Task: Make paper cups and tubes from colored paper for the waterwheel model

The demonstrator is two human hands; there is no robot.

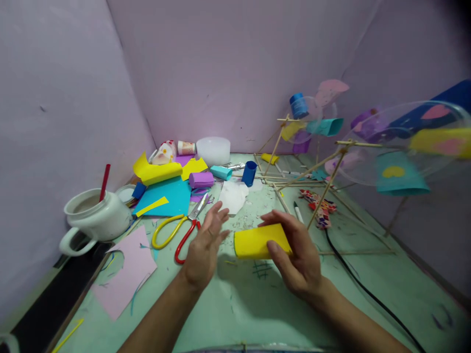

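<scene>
In the head view, my right hand (301,250) is closed round one end of a yellow paper tube (253,242), its thumb along the near side. The tube lies sideways just above the table, its other end pointing left. My left hand (206,245) is raised left of the tube, fingers apart, with nothing in it. Scissors (186,223) with one yellow and one red handle lie beside my left hand. Behind the hands are a torn white paper piece (233,196), a dark blue tube (249,173), a purple tube (201,180) and a teal tube (221,172).
A white mug (97,215) holding a red stick stands left, near cut pink paper (127,274) and a blue sheet (162,197). Stick frames carrying clear wheels (401,142) with coloured tubes stand right. A black cable (371,294) runs along the right, near a marker (298,212).
</scene>
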